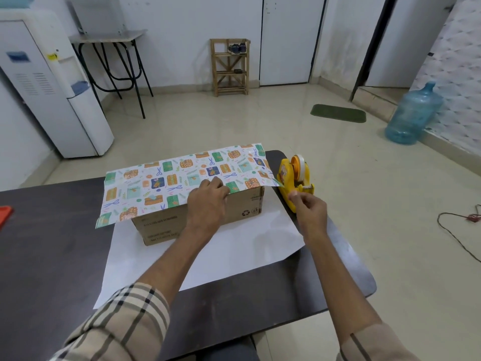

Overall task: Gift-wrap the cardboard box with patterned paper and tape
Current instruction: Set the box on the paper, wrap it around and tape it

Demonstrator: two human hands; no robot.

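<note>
A brown cardboard box (166,225) lies on a sheet of patterned paper whose white underside (234,254) is spread over the dark table. The printed side of the paper (166,181) is folded over the box top. My left hand (208,201) presses flat on the paper's edge at the box's near top rim. My right hand (309,212) pinches the end of a clear tape strip at the cutter of a yellow tape dispenser (294,178), which stands just right of the box.
The dark table (52,243) ends close on the right beside the dispenser. An orange object (5,212) pokes in at the left edge. On the floor beyond stand a water dispenser (52,82), a wooden rack (229,66) and a blue water jug (413,115).
</note>
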